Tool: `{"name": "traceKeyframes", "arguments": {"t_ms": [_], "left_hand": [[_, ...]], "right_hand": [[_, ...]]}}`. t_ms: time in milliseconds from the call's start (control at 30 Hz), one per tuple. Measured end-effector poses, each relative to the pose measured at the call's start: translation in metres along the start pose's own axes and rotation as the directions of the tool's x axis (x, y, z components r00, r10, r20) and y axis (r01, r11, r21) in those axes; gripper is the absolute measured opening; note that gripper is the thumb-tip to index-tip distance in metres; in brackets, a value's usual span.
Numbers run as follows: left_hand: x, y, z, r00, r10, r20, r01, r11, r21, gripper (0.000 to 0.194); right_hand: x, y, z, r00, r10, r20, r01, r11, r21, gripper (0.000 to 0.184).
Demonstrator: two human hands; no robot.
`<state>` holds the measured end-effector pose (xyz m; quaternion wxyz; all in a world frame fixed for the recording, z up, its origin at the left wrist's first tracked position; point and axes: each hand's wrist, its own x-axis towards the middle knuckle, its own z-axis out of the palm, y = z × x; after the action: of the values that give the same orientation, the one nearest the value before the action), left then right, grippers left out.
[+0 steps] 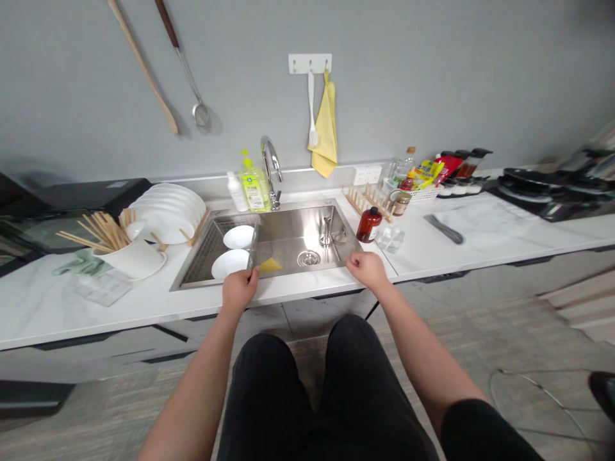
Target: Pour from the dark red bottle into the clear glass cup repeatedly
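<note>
My left hand (240,289) rests at the front rim of the stainless steel sink (307,221), next to a wire dish rack (211,250) set in the sink's left side. Two white plates lie on that rack, the nearer plate (229,263) just beyond my fingers and the other plate (239,236) behind it. My right hand (368,269) lies on the rim farther right. A yellow sponge (271,264) sits in the basin between my hands. Neither hand visibly holds anything.
A chrome faucet (271,169) and green dish soap bottle (254,189) stand behind the sink. Left of it are stacked white plates (166,213) and a white cup of wooden chopsticks (129,256). To the right stand an amber bottle (369,225) and a wooden rack (369,202).
</note>
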<state>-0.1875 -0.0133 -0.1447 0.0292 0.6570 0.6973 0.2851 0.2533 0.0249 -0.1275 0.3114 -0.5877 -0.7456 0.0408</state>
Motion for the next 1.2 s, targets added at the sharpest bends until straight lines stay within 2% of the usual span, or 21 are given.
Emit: {"name": "traceKeyframes", "arguments": {"t_ms": [100, 233, 433, 500, 567, 600, 633, 700, 733, 767, 833, 900, 933, 1033, 1200], "left_hand": [[-0.002, 0.001, -0.003, 1.0, -0.021, 0.017, 0.022, 0.999, -0.029, 0.065], [-0.001, 0.001, -0.005, 1.0, -0.023, 0.012, 0.024, 0.996, -0.089, 0.066], [0.0, 0.0, -0.004, 1.0, -0.021, 0.018, 0.023, 0.992, -0.121, 0.066], [0.0, 0.001, -0.005, 1.0, -0.023, 0.021, 0.026, 0.992, -0.127, 0.066], [-0.001, 0.002, -0.006, 0.999, -0.025, 0.021, 0.028, 0.991, -0.129, 0.066], [-0.001, 0.002, -0.006, 0.999, -0.026, 0.021, 0.028, 0.991, -0.13, 0.065], [-0.001, 0.003, -0.006, 0.999, -0.026, 0.022, 0.029, 0.991, -0.129, 0.065], [0.0, 0.003, -0.006, 0.999, -0.026, 0.021, 0.029, 0.992, -0.126, 0.065], [0.0, 0.003, -0.006, 0.999, -0.027, 0.02, 0.029, 0.992, -0.123, 0.064], [0.0, 0.002, -0.006, 0.999, -0.027, 0.018, 0.029, 0.992, -0.122, 0.064], [0.0, 0.001, -0.005, 1.0, -0.024, 0.017, 0.026, 0.992, -0.125, 0.065], [0.0, -0.001, -0.005, 1.0, -0.02, 0.016, 0.022, 0.991, -0.132, 0.065], [0.0, -0.001, -0.005, 1.0, -0.02, 0.016, 0.022, 0.991, -0.134, 0.065], [0.0, 0.0, -0.005, 0.999, -0.03, 0.026, 0.033, 0.991, -0.127, 0.065], [0.0, 0.002, -0.006, 0.998, -0.044, 0.034, 0.047, 0.992, -0.121, 0.065]], "right_hand": [[-0.004, 0.009, 0.021, 0.998, -0.015, 0.057, 0.007, 0.992, 0.127, 0.057], [0.001, 0.024, 0.022, 0.998, -0.001, 0.067, -0.018, 0.96, 0.28, 0.059], [-0.003, 0.024, 0.026, 0.998, -0.01, 0.069, -0.015, 0.939, 0.342, 0.055], [-0.004, 0.027, 0.025, 0.999, 0.027, 0.044, -0.043, 0.906, 0.421, 0.052], [-0.003, 0.039, 0.017, 0.99, 0.127, -0.065, -0.074, 0.85, 0.522, 0.045], [-0.001, 0.05, 0.01, 0.965, 0.209, -0.162, -0.084, 0.822, 0.563, 0.041], [0.0, 0.063, 0.002, 0.91, 0.308, -0.277, -0.093, 0.804, 0.588, 0.037], [0.005, 0.092, -0.017, 0.727, 0.498, -0.474, -0.175, 0.801, 0.573, 0.038], [0.009, 0.107, -0.025, 0.678, 0.537, -0.502, -0.247, 0.809, 0.533, 0.048], [0.012, 0.12, -0.032, 0.676, 0.558, -0.481, -0.318, 0.81, 0.492, 0.064], [0.019, 0.139, -0.04, 0.745, 0.572, -0.343, -0.423, 0.803, 0.421, 0.094], [0.025, 0.148, -0.041, 0.807, 0.555, -0.201, -0.466, 0.809, 0.359, 0.111], [0.027, 0.149, -0.04, 0.822, 0.548, -0.158, -0.476, 0.812, 0.339, 0.115], [0.031, 0.148, -0.038, 0.812, 0.568, -0.134, -0.506, 0.799, 0.325, 0.113], [0.031, 0.154, -0.049, 0.812, 0.57, -0.128, -0.511, 0.8, 0.315, 0.087]]}}
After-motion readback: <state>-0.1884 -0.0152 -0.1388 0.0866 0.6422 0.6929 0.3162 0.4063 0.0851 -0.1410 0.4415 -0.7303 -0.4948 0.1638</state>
